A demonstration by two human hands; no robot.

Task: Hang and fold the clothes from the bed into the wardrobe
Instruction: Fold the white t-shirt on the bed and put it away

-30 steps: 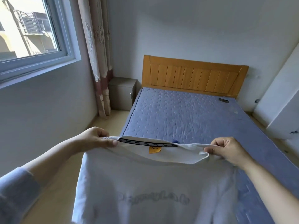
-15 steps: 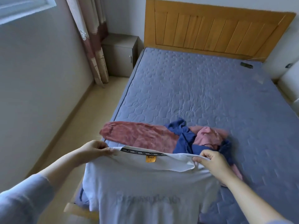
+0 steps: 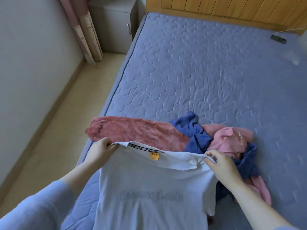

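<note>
The person's left hand [image 3: 101,151] and right hand [image 3: 221,164] each pinch a shoulder of a white cotton T-shirt with an orange neck tag [image 3: 149,185], fingers closed on the cloth, holding it spread above the near end of the blue quilted mattress [image 3: 191,72]. To fold it neatly, I'd lay it flat clear of the crumpled pink and navy clothes [image 3: 191,135] just behind, shoulders level.

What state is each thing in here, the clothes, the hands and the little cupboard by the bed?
White T-shirt: held up by its shoulders, spread flat, orange neck label showing.
Left hand: shut on the shirt's shoulder.
Right hand: shut on the other shoulder.
Pink garments: unfolded, crumpled on the bed.
Blue garment: crumpled, tangled with the pink ones.
Bed: bare quilted mattress.
Bedside cabinet: door closed.
</note>
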